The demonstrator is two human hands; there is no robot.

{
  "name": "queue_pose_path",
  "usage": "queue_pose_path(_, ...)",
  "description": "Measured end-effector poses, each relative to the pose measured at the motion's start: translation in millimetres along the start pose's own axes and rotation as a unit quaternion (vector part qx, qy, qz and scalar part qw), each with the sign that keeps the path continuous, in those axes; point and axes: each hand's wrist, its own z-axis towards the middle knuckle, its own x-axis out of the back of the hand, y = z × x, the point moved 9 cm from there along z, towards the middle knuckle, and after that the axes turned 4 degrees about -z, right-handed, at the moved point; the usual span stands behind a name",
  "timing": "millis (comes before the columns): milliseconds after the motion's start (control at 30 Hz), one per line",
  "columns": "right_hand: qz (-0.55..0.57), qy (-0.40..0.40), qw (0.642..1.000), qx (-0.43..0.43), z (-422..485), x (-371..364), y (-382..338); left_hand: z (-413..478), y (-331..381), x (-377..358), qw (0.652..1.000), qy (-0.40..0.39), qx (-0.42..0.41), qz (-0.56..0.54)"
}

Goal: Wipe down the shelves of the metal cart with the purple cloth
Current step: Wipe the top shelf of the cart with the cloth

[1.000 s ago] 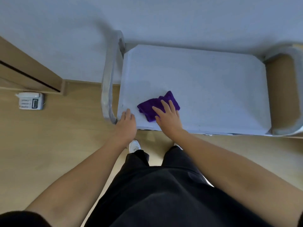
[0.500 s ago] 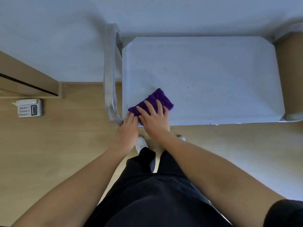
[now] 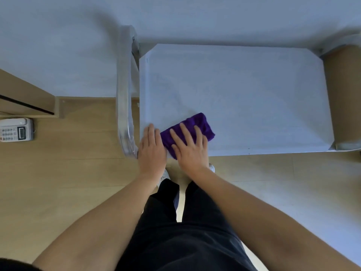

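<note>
Purple cloth (image 3: 197, 124) lies under right hand (image 3: 190, 150), apparently touching left hand (image 3: 151, 151).

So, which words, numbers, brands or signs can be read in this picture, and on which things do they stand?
No text can be read.
White desk telephone on the wooden floor: keypad markings too small and blurred to read; small dark display shows nothing legible.
Pale metal cart shelf: one tiny blue mark near its far left corner, not legible.
Purple cloth: no label shows.
</note>
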Motion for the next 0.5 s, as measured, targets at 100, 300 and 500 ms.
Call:
queue_pose_path(100, 0.006, 0.007, 1.0, 0.028, 34.5, -1.6, -8.8, -1.8, -0.3, -3.9, 0.999, 0.03, -0.021, 0.032)
queue_pose_path(300, 0.005, 0.004, 1.0, 0.019, 78.9, 0.3, 21.9, 15.9, 7.2, 4.1, 0.999, 0.033, 0.016, 0.037)
queue_pose_path(500, -0.003, 0.024, 1.0, 0.001, 20.5, -8.4, 26.2, 33.8, 6.5, 1.7, 0.995, 0.084, 0.023, -0.041)
